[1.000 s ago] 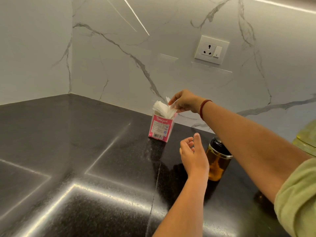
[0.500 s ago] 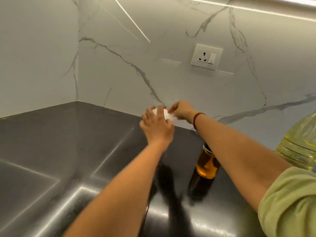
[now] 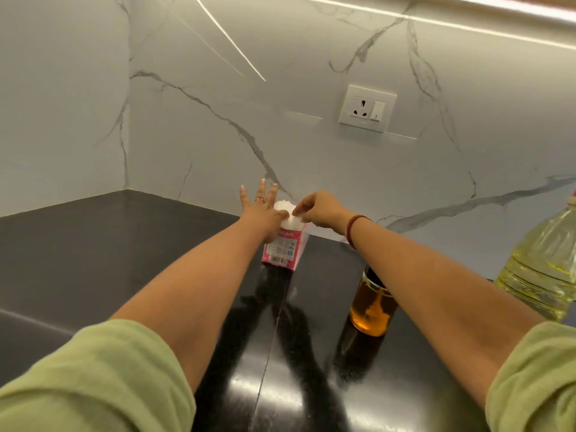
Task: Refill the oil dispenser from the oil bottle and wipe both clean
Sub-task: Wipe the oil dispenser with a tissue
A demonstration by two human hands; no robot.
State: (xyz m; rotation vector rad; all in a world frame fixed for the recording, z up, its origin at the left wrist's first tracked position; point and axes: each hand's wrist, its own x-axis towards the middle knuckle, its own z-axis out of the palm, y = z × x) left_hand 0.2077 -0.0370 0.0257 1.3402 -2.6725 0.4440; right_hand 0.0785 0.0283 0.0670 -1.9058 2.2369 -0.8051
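A pink tissue pack (image 3: 285, 247) stands on the black counter (image 3: 93, 260) near the back wall, white tissue (image 3: 285, 207) sticking out of its top. My left hand (image 3: 261, 210) rests flat against the pack's top left, fingers spread. My right hand (image 3: 318, 210) pinches the white tissue at the top. The glass oil dispenser (image 3: 372, 307), holding amber oil, stands under my right forearm, which hides its top. The large clear oil bottle (image 3: 542, 269) of pale yellow oil stands at the right edge.
A marble-pattern wall rises behind the counter, with a white socket and switch (image 3: 367, 109) above the pack. The walls meet in a corner at the far left.
My left hand has risen from near the dispenser to the tissue pack and spread its fingers. My right hand stays pinched on the tissue. The view has shifted, showing more of the oil bottle.
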